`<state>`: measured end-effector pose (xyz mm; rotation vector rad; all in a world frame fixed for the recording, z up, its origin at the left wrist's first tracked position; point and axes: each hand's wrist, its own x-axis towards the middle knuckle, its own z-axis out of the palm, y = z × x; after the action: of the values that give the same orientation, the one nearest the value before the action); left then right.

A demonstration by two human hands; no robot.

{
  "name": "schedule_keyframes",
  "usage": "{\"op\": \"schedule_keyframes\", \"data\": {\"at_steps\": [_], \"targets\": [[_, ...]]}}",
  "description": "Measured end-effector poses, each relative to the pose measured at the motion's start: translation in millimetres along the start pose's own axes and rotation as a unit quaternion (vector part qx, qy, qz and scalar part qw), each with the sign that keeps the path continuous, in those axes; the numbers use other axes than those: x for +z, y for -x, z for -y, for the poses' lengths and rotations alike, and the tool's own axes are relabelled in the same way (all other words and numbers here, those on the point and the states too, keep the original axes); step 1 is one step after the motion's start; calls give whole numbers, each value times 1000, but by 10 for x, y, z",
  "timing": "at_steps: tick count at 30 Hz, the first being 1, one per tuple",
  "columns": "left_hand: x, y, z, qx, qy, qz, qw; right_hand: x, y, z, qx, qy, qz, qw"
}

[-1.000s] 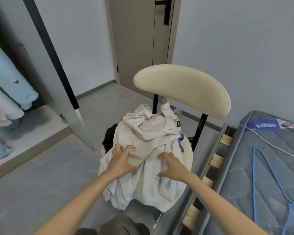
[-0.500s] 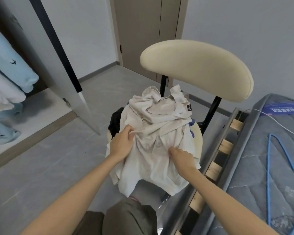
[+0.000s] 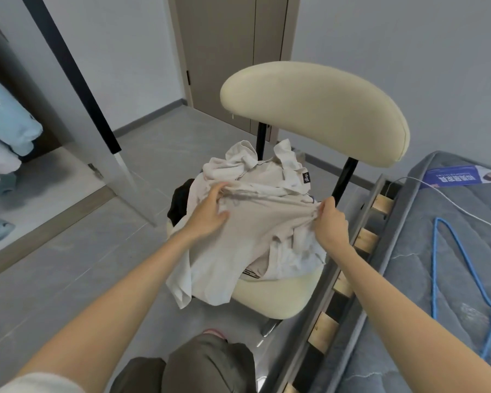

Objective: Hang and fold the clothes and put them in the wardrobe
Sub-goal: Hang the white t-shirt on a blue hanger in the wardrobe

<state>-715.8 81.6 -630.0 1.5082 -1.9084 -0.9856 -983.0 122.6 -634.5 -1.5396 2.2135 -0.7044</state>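
A pile of clothes lies on the seat of a cream chair (image 3: 315, 112). On top is a beige-white garment (image 3: 255, 231). My left hand (image 3: 207, 214) pinches its upper edge on the left and my right hand (image 3: 330, 222) grips a bunched fold on the right, so the cloth is stretched between them just above the pile. Under it lie a cream shirt with a small black label (image 3: 267, 171) and a black garment (image 3: 179, 205) at the left of the seat. A blue wire hanger (image 3: 448, 259) lies on the mattress at the right.
The open wardrobe (image 3: 14, 131) at the left holds hanging light-blue and white clothes. A grey mattress (image 3: 425, 307) on a slatted bed frame runs along the right, with a white cable across it. A closed door stands behind the chair. My knee shows at the bottom.
Both hands went from lying flat on the pile to gripping the top garment; they have pulled it up and apart. The right hand moved up and to the right.
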Motion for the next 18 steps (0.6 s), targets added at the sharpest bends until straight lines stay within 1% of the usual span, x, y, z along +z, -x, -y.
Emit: {"op": "schedule_keyframes", "data": {"at_steps": [1,2,3,5,6,7,9,11,12,14,16,18], "targets": [[57,91,39,14,-48,4,999,33,47,-6,-1,-10,19,1000],[116,183,86,27,-81,-11,996,78,111,-10,-14,-18,30,999],[184,288,118,41,-101,-38,993,129,191,-13,-44,-10,27,999],[334,497,184,58,-119,-95,987,231,394,-29,-133,42,5,990],[411,597,209,58,-134,-114,983,269,503,-40,-184,55,11,981],[484,679,233,53,-152,-120,980,302,609,-53,-236,61,37,969],[623,804,283,28,-192,-96,976,373,792,-87,-321,78,108,938],[754,888,350,-22,-215,-46,975,474,901,-127,-367,128,169,906],[817,925,386,-51,-223,-25,973,533,927,-149,-375,162,187,893],[940,981,442,-89,-242,-8,966,629,945,-192,-348,232,204,885],[1030,1002,453,-103,-271,-22,957,669,939,-223,-315,295,203,879],[1060,981,445,-111,-297,-30,948,664,934,-271,-307,342,187,868]]}}
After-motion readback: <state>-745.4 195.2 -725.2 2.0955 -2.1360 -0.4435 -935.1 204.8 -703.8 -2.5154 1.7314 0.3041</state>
